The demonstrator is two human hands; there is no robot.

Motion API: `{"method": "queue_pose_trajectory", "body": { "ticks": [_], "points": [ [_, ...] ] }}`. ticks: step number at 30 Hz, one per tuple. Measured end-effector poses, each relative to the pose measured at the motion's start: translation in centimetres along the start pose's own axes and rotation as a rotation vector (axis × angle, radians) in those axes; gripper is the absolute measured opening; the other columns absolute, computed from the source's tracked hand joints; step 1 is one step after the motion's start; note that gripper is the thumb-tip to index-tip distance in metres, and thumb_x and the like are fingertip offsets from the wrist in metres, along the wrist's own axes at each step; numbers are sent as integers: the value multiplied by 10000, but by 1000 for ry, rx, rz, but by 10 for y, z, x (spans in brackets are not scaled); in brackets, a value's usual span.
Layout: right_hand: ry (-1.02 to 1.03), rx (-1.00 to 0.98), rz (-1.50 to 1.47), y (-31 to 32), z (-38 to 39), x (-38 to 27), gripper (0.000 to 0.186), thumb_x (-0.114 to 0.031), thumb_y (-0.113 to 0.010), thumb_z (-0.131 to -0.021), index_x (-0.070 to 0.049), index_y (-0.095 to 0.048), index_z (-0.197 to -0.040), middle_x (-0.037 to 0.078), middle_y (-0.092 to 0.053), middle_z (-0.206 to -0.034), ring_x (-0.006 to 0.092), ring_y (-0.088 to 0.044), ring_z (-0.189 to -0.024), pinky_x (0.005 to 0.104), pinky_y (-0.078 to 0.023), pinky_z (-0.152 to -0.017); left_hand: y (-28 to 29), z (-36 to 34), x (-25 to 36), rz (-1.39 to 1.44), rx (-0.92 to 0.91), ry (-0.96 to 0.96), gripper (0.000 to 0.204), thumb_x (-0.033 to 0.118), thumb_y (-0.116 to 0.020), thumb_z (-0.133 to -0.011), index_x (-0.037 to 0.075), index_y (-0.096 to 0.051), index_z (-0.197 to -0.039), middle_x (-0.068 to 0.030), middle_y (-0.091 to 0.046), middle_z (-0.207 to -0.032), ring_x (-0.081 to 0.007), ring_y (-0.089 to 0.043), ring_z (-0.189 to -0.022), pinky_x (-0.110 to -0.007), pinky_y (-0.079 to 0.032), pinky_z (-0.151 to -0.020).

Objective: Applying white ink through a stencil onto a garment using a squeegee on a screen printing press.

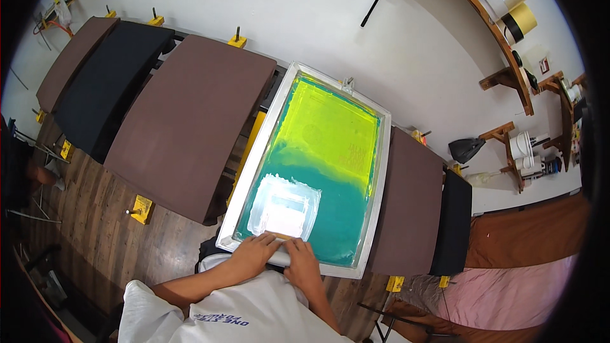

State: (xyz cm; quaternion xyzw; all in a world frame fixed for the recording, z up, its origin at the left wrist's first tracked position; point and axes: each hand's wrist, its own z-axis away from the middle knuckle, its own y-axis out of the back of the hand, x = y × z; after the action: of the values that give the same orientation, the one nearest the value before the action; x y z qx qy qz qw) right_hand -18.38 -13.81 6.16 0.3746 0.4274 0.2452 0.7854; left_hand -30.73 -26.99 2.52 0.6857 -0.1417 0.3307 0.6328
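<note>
A printing screen (333,228) in a pale metal frame lies tilted in front of me, its mesh teal on the near part and yellow-green on the far part. White ink (283,195) coats a roughly square patch at its near left. At the near edge of that patch is a squeegee (277,235), of which only a narrow tan strip shows. My left hand (254,255) and my right hand (302,264) are closed on it side by side, fingers curled over its top. Its blade is hidden under them.
Left of the screen stand a brown shirt-covered platen (190,114) and a black one (108,82); another brown platen (410,206) and a black one (454,222) are on the right. Yellow clamps (142,209) stick out from the row. A wooden shelf (492,22) holds tape rolls.
</note>
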Motion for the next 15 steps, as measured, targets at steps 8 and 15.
{"method": "queue_pose_trajectory", "body": {
  "ticks": [8,15],
  "points": [
    [33,67,95,20,-59,12,524,21,-637,-665,-97,-584,-1173,124,-580,-1118,363,-568,-1057,462,-507,-848,27,-61,-24,172,-15,82,458,-65,-616,-700,38,-639,-1146,-178,-675,-1095,-371,-657,-981,-444,-534,-833],
    [98,79,31,-8,-7,3,670,64,-660,-602,-37,-529,-1251,167,-520,-1262,389,-502,-1144,454,-481,-942,-4,-5,-10,51,-92,24,631,-1,-683,-680,-22,-517,-1288,-227,-544,-1345,-364,-510,-1286,-436,-511,-953]
  ]
}}
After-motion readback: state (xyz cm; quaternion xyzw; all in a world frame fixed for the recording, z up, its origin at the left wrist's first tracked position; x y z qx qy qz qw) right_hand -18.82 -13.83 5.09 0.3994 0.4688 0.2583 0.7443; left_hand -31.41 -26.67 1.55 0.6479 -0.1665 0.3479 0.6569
